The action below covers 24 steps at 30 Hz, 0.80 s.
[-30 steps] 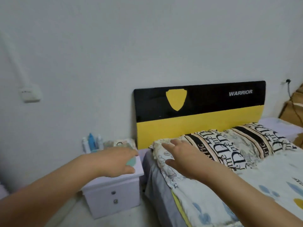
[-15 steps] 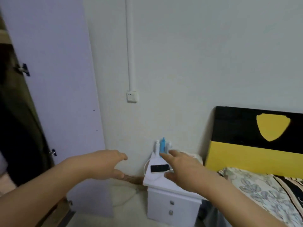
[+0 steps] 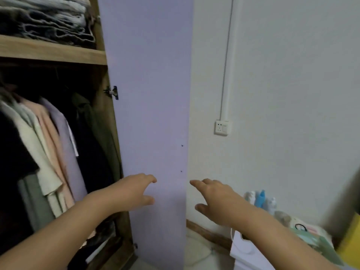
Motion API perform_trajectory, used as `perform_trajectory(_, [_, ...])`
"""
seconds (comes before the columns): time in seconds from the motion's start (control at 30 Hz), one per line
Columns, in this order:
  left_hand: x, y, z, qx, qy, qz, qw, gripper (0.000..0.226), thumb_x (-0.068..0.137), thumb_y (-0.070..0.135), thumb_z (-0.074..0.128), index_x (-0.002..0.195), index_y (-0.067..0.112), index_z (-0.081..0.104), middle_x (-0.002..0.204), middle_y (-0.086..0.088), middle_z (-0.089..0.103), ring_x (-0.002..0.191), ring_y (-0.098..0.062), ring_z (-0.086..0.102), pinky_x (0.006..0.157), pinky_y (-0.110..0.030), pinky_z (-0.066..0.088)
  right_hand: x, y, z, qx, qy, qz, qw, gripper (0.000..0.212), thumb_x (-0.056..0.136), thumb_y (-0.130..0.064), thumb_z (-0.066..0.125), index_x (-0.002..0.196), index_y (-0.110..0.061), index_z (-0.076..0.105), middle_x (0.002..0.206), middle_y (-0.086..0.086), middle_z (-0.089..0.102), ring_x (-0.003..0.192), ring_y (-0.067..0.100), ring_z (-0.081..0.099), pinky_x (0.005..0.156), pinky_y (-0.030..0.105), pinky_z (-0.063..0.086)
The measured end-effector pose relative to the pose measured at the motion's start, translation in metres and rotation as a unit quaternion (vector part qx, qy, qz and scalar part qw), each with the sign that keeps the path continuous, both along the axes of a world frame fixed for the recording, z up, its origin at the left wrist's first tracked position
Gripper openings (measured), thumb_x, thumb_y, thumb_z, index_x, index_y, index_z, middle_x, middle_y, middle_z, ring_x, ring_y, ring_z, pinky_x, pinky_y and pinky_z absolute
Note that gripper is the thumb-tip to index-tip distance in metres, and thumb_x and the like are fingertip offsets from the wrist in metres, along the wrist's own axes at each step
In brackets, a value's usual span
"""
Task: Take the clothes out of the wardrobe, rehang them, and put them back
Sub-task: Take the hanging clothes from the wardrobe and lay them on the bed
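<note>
— Since both your hands are bare and slack-fingered, which one goes for the clothes [image 3: 46, 145]?

— My left hand [image 3: 134, 191]; it's nearer. They hang leftward in the wardrobe [image 3: 58, 53], long axis vertical. My right hand [image 3: 216, 201] hovers past the door [image 3: 152, 94].

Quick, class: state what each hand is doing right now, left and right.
Left hand: open, fingers loosely spread, holding nothing, in front of the wardrobe door.
Right hand: open, fingers extended, holding nothing.

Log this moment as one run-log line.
stage: reaching for clothes | left hand: open, empty | right hand: open, empty | door: open | clothes: hanging inside
</note>
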<state>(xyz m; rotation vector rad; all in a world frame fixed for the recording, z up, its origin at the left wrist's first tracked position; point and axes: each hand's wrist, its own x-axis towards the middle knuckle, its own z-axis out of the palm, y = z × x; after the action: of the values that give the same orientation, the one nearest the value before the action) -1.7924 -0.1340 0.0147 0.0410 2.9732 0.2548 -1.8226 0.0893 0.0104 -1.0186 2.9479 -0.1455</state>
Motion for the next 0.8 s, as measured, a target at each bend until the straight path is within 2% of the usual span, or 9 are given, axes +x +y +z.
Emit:
perform_trajectory(0.1, [-0.005,-0.034,-0.003,0.009,0.007,0.053,0.999,0.061,0.090,0.044,0.054,0.142,0.027,0.028,0.139,0.004,0.040,0.120,-0.011,0.043,0.097,-0.021,0.039,-0.025,-0.037,0.006,-0.001,-0.008,0.049,0.999,0.053,0.096,-0.031,0.046,0.144,-0.022,0.025,0.140,0.005,0.041,0.129,0.026,0.038,0.106,0.038,0.034])
perform_trajectory(0.23, [-0.011,-0.074,0.002,0.003,0.006,0.131,0.991,0.061,0.091,0.040,0.053,0.144,0.024,0.026,0.142,0.001,0.037,0.126,-0.013,0.041,0.103,-0.024,0.037,-0.062,-0.084,0.014,0.008,-0.002,0.121,0.993,0.049,0.097,-0.031,0.046,0.141,-0.018,0.031,0.138,0.007,0.043,0.127,0.027,0.039,0.104,0.038,0.037])
perform_trajectory(0.47, [-0.008,-0.137,0.007,0.019,0.011,0.274,0.962,0.065,0.092,0.040,0.053,0.146,0.021,0.022,0.146,0.002,0.033,0.128,-0.011,0.038,0.103,-0.017,0.034,-0.122,-0.164,0.030,-0.012,0.002,0.251,0.968,0.052,0.097,-0.029,0.045,0.145,-0.020,0.027,0.138,0.007,0.042,0.127,0.024,0.040,0.104,0.034,0.037])
perform_trajectory(0.67, [0.012,-0.178,0.002,0.027,0.018,0.361,0.932,0.059,0.091,0.040,0.055,0.142,0.022,0.031,0.139,0.003,0.042,0.121,-0.010,0.045,0.100,-0.020,0.039,-0.128,-0.238,0.038,-0.026,-0.016,0.354,0.935,0.058,0.097,-0.029,0.048,0.148,-0.020,0.022,0.142,0.007,0.040,0.129,0.023,0.039,0.106,0.034,0.036])
perform_trajectory(0.8, [0.023,-0.215,-0.002,0.040,0.035,0.396,0.917,0.062,0.086,0.044,0.059,0.141,0.026,0.036,0.138,0.007,0.046,0.119,-0.008,0.047,0.103,-0.025,0.041,-0.118,-0.292,0.044,-0.050,-0.027,0.393,0.918,0.054,0.096,-0.028,0.049,0.144,-0.018,0.028,0.139,0.007,0.041,0.126,0.023,0.040,0.104,0.035,0.038])
